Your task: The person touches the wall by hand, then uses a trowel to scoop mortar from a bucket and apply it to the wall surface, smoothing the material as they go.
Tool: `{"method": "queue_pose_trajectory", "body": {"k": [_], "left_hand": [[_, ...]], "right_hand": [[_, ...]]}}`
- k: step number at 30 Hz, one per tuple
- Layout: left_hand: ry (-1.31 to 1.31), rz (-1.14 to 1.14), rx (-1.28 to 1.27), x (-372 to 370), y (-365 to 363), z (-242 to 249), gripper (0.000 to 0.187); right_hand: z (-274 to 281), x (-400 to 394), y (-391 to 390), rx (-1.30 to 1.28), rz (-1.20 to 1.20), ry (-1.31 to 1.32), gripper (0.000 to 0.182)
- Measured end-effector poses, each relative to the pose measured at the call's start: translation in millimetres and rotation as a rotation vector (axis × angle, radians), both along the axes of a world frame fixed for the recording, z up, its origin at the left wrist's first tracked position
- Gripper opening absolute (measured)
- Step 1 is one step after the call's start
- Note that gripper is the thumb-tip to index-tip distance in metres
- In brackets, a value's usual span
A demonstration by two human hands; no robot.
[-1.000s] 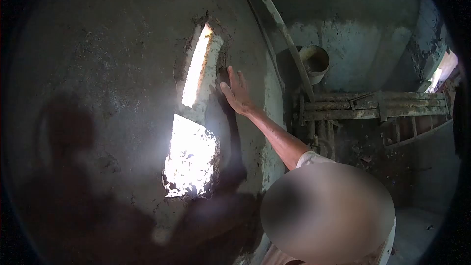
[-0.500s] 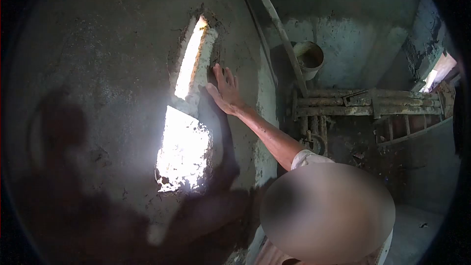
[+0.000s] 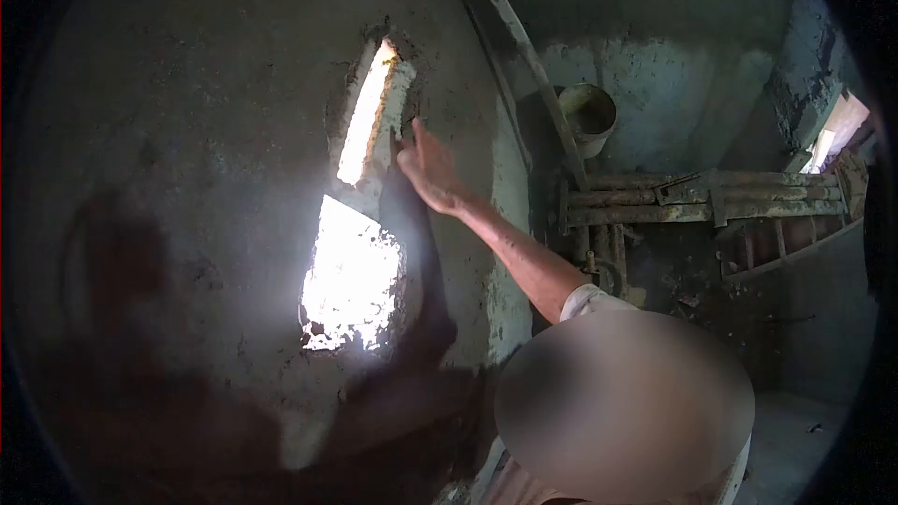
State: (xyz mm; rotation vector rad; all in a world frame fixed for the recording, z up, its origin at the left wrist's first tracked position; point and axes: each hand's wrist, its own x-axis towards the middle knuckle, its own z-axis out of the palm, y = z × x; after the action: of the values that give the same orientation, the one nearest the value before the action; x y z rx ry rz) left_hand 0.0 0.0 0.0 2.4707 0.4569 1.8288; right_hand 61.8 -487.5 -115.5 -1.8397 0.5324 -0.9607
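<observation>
Neither of my hands is in view. In front of me is a grey plastered wall (image 3: 215, 159) with a bright, ragged opening (image 3: 351, 276). A narrower slit (image 3: 368, 112) continues above it, bordered by a rough, pale edge. From the lower right, another person's bare arm stretches to the wall. That person's hand (image 3: 432, 173) is beside the slit's right edge, index finger extended and the other fingers curled. A pale sleeve (image 3: 594, 301) covers the upper arm, and the person's head is blurred.
To the right, a bucket (image 3: 587, 117) is near a long leaning board (image 3: 524, 37). Below it, several stained poles (image 3: 645, 213) lie side by side as a platform. A ladder-like frame (image 3: 781, 245) is at the far right. Dark shadows fall across the lower wall.
The other person's hand has gone from spread fingers to an extended index finger, staying beside the slit. The view has shifted slightly. My hands remain out of view.
</observation>
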Motion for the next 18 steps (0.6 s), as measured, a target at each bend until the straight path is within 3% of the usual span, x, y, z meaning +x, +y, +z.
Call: {"method": "queue_pose_trajectory", "body": {"k": [4,7,9,18], "left_hand": [[0.003,0.007,-0.005,-3,2,-3,0.064],[0.005,0.013,-0.008,-3,5,-5,0.064],[-0.003,0.011,-0.012,-3,8,-6,0.064],[0.000,-0.019,-0.008,-4,13,-8,0.065]], "right_hand": [[-6,6,-33,0.090,-0.018,-0.179,0.092],[-6,16,-39,-0.042,-0.076,-0.062,0.092],[0,19,-35,-0.063,-0.046,0.159,0.091],[-1,17,-23,-0.078,-0.013,0.151,0.089]]}}
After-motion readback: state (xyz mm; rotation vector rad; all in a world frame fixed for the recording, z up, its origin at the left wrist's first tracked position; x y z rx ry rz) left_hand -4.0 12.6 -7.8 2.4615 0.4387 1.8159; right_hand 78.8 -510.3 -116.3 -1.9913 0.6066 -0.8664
